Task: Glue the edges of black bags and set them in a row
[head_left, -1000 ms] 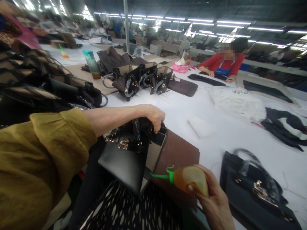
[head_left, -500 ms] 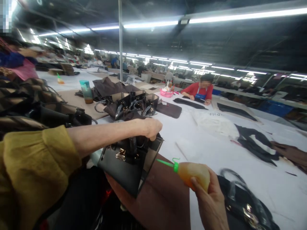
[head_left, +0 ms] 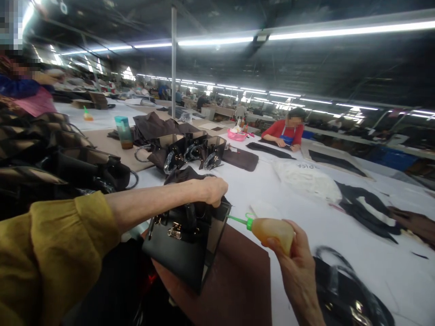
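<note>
The left hand [head_left: 213, 190] has its grip closed on the black bag [head_left: 181, 256], near and left of centre; the right hand [head_left: 299, 249] wraps the bottle [head_left: 272, 230], nozzle [head_left: 239, 220] at the bag's right edge. Clasp [head_left: 175, 230] is already attached; edge work seems unfinished.

Left grip [head_left: 215, 190]: bare hand, back uppermost, fingers bent downward, tips hidden. Bare left forearm [head_left: 154, 203] runs nearly level behind it to a loose mustard-yellow cloth sleeve [head_left: 68, 240]. Right grip [head_left: 295, 248]: bare hand, lower than left; fingers curled, thumb opposed; right forearm [head_left: 304, 292] slopes below.
</note>
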The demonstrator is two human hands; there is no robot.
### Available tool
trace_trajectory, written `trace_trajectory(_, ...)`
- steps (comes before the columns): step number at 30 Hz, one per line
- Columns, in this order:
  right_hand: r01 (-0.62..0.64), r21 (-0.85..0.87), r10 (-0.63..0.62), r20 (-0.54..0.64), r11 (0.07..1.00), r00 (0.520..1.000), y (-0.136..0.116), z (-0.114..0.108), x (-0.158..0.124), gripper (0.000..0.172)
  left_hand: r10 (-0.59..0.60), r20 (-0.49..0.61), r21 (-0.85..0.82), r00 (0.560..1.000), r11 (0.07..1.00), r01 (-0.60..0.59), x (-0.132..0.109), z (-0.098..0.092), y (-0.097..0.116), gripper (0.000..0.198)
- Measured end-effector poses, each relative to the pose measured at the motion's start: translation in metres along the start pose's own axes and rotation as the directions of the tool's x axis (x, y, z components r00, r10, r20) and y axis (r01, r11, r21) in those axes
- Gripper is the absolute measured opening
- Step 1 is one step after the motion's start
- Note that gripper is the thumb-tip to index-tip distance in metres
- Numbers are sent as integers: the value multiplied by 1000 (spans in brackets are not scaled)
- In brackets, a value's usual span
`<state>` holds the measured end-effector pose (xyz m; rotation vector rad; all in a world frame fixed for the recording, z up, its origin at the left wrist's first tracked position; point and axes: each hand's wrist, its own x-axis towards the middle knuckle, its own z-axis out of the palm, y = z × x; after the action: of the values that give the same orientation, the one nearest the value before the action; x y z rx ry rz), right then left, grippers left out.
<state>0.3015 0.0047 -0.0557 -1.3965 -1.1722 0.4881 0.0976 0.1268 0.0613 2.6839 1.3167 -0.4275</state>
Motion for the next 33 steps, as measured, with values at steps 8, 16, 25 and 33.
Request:
trace_trajectory(8,-119,1,119,80,993,990,12,3,-28,55,17,-12,8,1000,1000,-16,3,4,-2,33)
trace_trajectory(16,-247,46,236,165,968,958,28,2,-54,54,24,-30,43,999,999,-23,3,6,-4,27)
trace_trajectory(25,-267,86,246,204,960,948,37,4,-52,56,42,-184,150,982,989,-14,-31,-1,14,20)
trace_trajectory(33,-370,150,333,228,917,915,37,11,-57,55,-26,-229,200,973,977,73,-61,14,31,19)
